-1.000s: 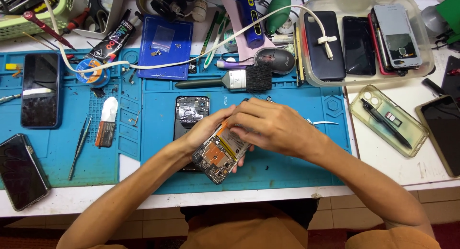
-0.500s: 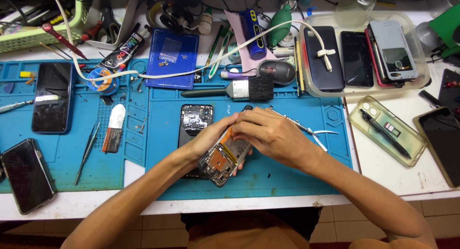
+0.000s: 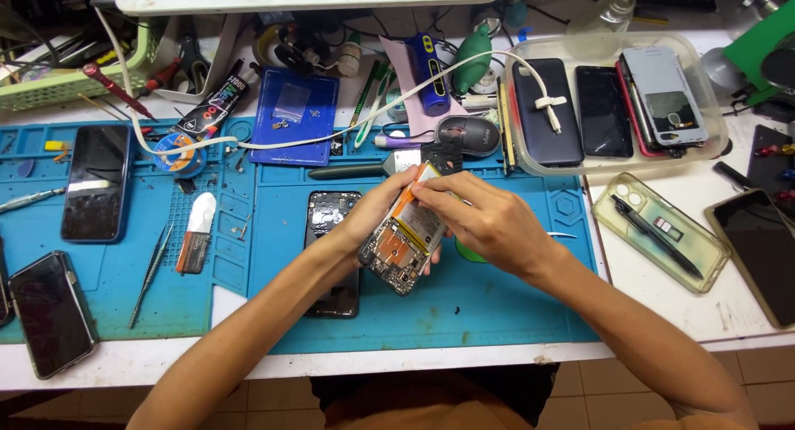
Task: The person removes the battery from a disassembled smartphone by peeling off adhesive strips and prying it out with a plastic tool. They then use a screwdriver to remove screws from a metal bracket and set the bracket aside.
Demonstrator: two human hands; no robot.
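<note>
An opened phone (image 3: 406,244) with its back off, showing a pale battery and orange flex parts, is held tilted above the blue work mat (image 3: 497,306). My left hand (image 3: 377,215) grips it from the left side. My right hand (image 3: 480,219) pinches its upper end with thumb and fingers. A dark phone back cover (image 3: 330,215) lies flat on the mat just left of my left hand, partly under my forearm.
A clear tray (image 3: 712,124) with several phones stands at the back right. A black brush (image 3: 389,165), a computer mouse (image 3: 468,134), tweezers (image 3: 151,273), a white spatula tool (image 3: 195,231) and loose phones (image 3: 95,182) lie around. A clear phone case (image 3: 658,231) sits at right.
Both hands have lifted the opened phone slightly up and away from me. My right hand has shifted from covering its middle to pinching its top end. The view has moved closer.
</note>
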